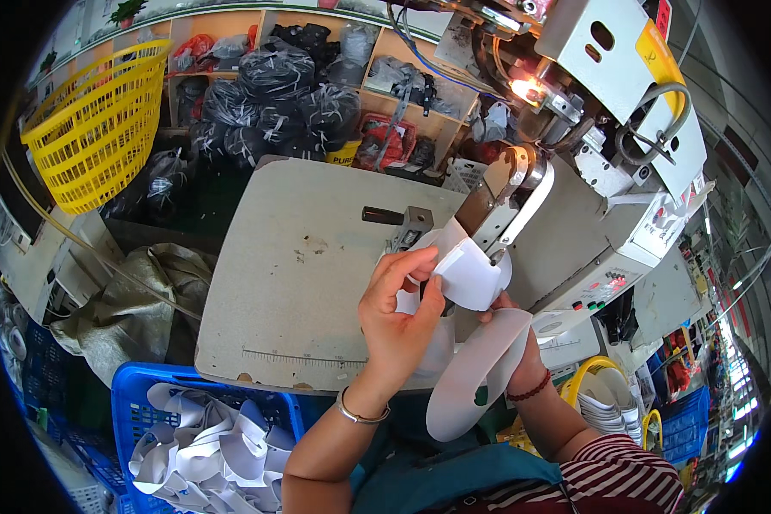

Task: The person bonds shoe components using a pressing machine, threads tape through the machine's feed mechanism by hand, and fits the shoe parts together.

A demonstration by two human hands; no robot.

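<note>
Just below the narrow metal arm (499, 201) of a machine (574, 257), a thin white flexible sheet piece (474, 272) is bent around the arm's lower end. My left hand (400, 313) pinches its left edge between thumb and fingers. From the right, my right hand (522, 355) grips the lower part near the fold, its fingers partly hidden behind the sheet. A long curved white band (467, 390) hangs below, in front of my right hand; whether it is one piece with the upper sheet, I cannot tell.
A pale worktable (291, 300) with a ruler scale bears a black-handled metal clamp (413, 224). The blue basket (137, 375) at lower left holds several white pieces. Stacked white pieces (604, 398) stand at right. A yellow basket (98, 128) and shelves with black bags (274, 73) are behind.
</note>
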